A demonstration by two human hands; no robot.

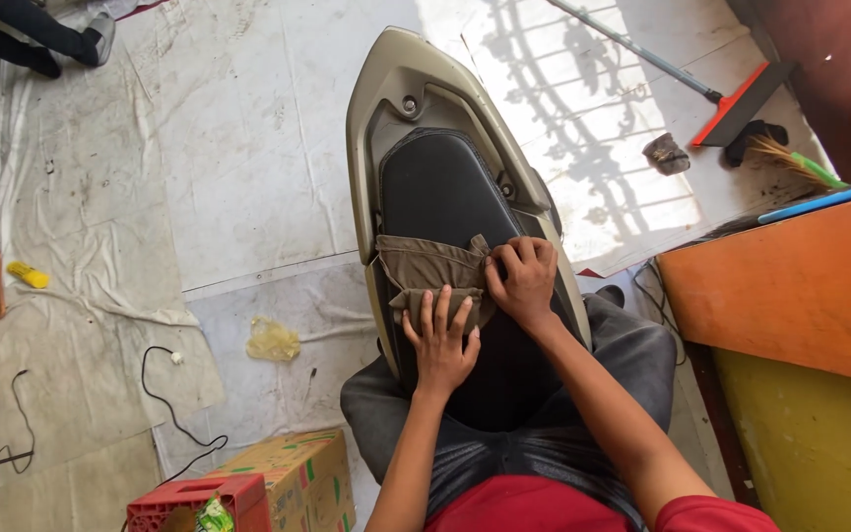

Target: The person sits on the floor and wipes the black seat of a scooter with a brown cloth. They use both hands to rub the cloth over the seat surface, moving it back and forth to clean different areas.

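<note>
Pinching the folded olive-brown cloth at its right end, the right hand has its fingers curled shut on the fabric, while the left hand lies flat and spread on the near fold (gripping nothing). It lies crosswise on the black scooter seat, ahead of both hands.

Left hand flat, fingers spread; right hand curled, seemingly pinching
</note>
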